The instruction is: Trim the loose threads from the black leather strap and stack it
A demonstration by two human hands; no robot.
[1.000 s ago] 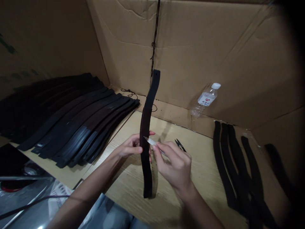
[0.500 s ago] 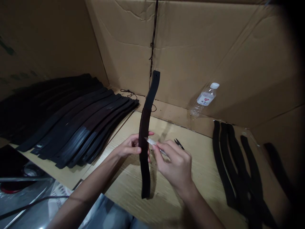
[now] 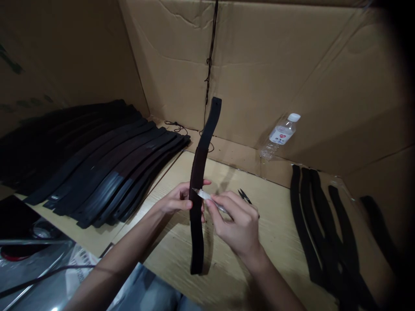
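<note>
A long, curved black strip [image 3: 198, 168] with a dark brown middle section stands nearly upright over the table. My left hand [image 3: 179, 199] is closed around it just below the middle, thumb in front and fingers behind. Pinched in my right hand [image 3: 236, 218] is a slim tool with a pointed metal blade and a white-wrapped handle [image 3: 204, 195], which looks like a small craft knife. Its tip lies at the brown section, near my left thumb. Just beyond my right hand, a pair of black thread snips [image 3: 244, 195] rests on the table.
Many similar strips [image 3: 94, 172] are stacked at the left, and several more [image 3: 320, 224] lie at the right. A clear plastic bottle [image 3: 281, 134] with a white cap stands at the back. Dark cord [image 3: 209, 65] hangs down the cardboard wall [image 3: 266, 56].
The strip has tilted slightly, its top moving right and its lower end a little left. The blade tip has shifted slightly left across the strip.
</note>
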